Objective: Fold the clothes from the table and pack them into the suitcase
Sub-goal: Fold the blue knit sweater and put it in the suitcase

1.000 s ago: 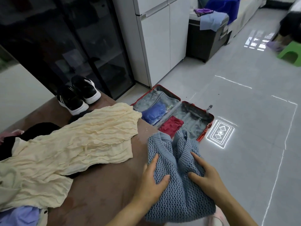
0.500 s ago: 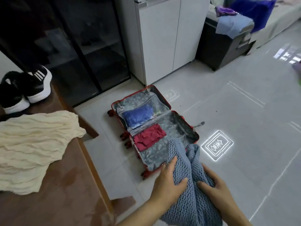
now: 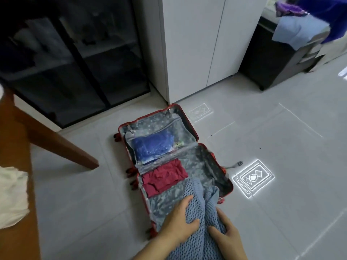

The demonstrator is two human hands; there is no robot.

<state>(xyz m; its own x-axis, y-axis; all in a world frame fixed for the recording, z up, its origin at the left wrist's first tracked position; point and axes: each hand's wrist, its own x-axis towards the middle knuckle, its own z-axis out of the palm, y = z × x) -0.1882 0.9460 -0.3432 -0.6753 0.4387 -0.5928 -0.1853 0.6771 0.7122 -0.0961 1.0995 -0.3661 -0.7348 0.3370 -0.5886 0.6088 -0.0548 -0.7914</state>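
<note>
I carry a folded light-blue knit sweater [image 3: 197,241] in both hands, over the near end of the open red suitcase [image 3: 228,184] on the floor. My left hand [image 3: 178,224] grips the sweater's left side, thumb on top. My right hand [image 3: 228,233] grips its right side. In the suitcase's near half lies a folded dark red garment [image 3: 163,177]. The far half holds a blue garment [image 3: 152,147] under a mesh cover. A cream garment [image 3: 12,196] lies on the brown table [image 3: 26,128] at the left edge.
A dark glass-door cabinet [image 3: 75,62] and a white cabinet [image 3: 197,44] stand behind the suitcase. A black unit [image 3: 272,59] with blue and purple clothes on top is at the far right. Grey tiled floor [image 3: 281,147] surrounds the suitcase.
I have turned away from the table and carried the blue sweater to the suitcase. The sweater now hangs over the suitcase's near half. The shoes have left the view.
</note>
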